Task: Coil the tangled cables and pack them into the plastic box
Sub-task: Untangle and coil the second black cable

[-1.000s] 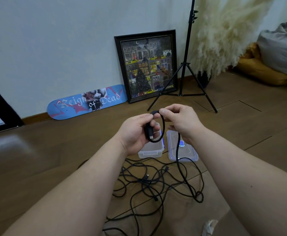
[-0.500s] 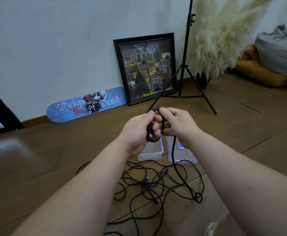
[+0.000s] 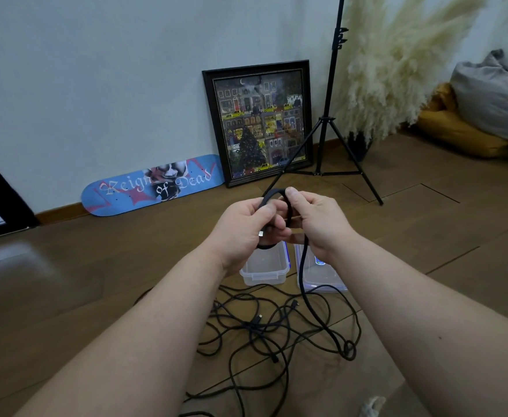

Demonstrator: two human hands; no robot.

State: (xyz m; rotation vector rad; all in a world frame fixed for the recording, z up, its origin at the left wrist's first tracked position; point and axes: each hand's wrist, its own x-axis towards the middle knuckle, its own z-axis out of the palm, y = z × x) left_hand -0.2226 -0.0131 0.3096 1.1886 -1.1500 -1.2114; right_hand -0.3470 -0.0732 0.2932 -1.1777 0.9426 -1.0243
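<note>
My left hand (image 3: 245, 228) grips a small loop of black cable (image 3: 272, 194) together with its plug end. My right hand (image 3: 317, 219) pinches the same loop at its top right. From there the cable hangs down (image 3: 304, 266) to the floor. A tangle of black cables (image 3: 264, 329) lies on the wooden floor below my hands. Behind it stands the open clear plastic box (image 3: 264, 270), and its lid (image 3: 320, 279) lies flat just to the right.
A black tripod stand (image 3: 326, 139) rises behind my hands. A framed picture (image 3: 258, 121) and a blue skateboard deck (image 3: 153, 185) lean on the wall. Pampas grass (image 3: 397, 70) and cushions (image 3: 487, 115) fill the right back corner.
My hands have come closer together and the loop has tightened. The hanging stretch of cable has swung slightly left. The view has tilted a little.
</note>
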